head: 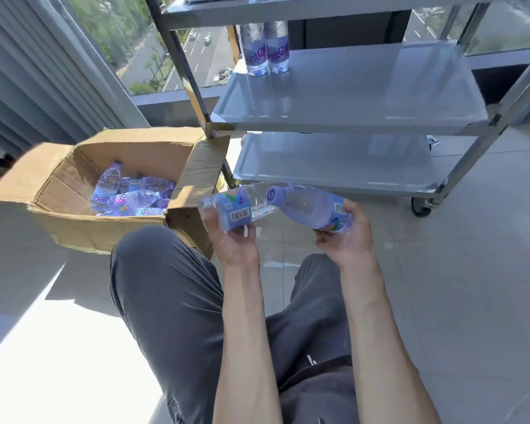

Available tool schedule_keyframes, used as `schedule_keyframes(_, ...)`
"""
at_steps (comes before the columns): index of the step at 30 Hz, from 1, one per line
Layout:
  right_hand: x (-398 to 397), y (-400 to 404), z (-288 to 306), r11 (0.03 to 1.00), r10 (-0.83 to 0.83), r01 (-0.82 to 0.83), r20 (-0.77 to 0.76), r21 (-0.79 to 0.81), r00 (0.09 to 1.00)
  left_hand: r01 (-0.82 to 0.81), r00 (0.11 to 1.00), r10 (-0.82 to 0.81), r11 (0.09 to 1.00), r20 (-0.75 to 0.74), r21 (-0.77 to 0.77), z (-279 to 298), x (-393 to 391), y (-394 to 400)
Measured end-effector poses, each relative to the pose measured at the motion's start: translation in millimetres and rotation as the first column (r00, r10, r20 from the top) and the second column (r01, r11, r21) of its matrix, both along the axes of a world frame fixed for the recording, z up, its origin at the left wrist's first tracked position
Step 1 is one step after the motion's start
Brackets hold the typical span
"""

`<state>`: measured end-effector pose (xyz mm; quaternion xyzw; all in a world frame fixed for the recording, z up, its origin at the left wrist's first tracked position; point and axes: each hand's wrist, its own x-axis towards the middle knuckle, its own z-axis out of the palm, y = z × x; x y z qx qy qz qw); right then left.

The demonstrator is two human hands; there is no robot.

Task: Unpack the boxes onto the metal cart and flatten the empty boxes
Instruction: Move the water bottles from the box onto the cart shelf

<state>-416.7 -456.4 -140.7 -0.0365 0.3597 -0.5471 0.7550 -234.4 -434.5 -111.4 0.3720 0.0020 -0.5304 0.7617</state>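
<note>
Your left hand [234, 240] has its fingers curled around one water bottle [242, 206], and your right hand [346, 237] clamps a second bottle [314, 208]. Both are held above the floor, near the open cardboard box [83, 221] with more bottles inside. Two bottles [265, 48] stand upright on the middle shelf of the metal cart [364, 96].

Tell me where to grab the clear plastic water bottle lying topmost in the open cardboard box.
Grip the clear plastic water bottle around its labelled middle, coming straight down from above. It lies on its side atop the others, and the open cardboard box walls block any sideways approach. Both hands already hold bottles, so free one first.
</note>
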Motion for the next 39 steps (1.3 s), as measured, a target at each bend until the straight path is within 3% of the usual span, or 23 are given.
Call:
schedule_keyframes(2,1,-6,-1,0.999,0.008,-0.003,0.107,-0.048,0.994,0.003,0.999,-0.005,0.999,0.054,0.049,-5,0,-1)
schedule_keyframes(6,6,-11,1,0.995,0.052,-0.027,0.253,-0.099,0.966,0.073,0.997,-0.073,0.997,0.006,-0.035,-9,-4,-4)
schedule_keyframes(12,3,-15,-1,0.985,0.139,-0.122,0.136,-0.124,0.981,0.155,0.985,-0.153,0.988,0.074,-0.022,-14,-8,-16)
schedule_keyframes(18,-4,-16,-1,0.977,0.075,-0.024,0.239,-0.212,0.968,0.179,0.981,-0.179,0.984,0.071,0.01,-17,-2,-18)
schedule_keyframes(22,-3,-20,3,0.971,0.119,-0.097,0.089,-0.22,0.989,0.281,0.955,-0.283,0.959,0.091,0.04,-13,-7,-17)
schedule_keyframes(28,-4,-10,6,0.955,0.185,-0.169,0.045,-0.246,0.982,0.402,0.909,-0.41,0.909,-0.074,-0.109,-10,-18,-20)
schedule_keyframes(33,-9,-7,4,0.883,0.314,-0.358,-0.186,-0.302,0.931,0.496,0.831,-0.537,0.833,-0.143,-0.245,-24,-2,-11)
schedule_keyframes(35,-3,-6,8,0.869,0.359,-0.401,-0.186,-0.292,0.914,0.558,0.79,-0.6,0.789,-0.128,-0.256,-24,-2,-12)
schedule_keyframes(39,11,-6,12,0.864,0.361,-0.382,-0.124,-0.329,0.924,0.575,0.796,-0.601,0.787,-0.071,-0.223,-23,-7,-13)
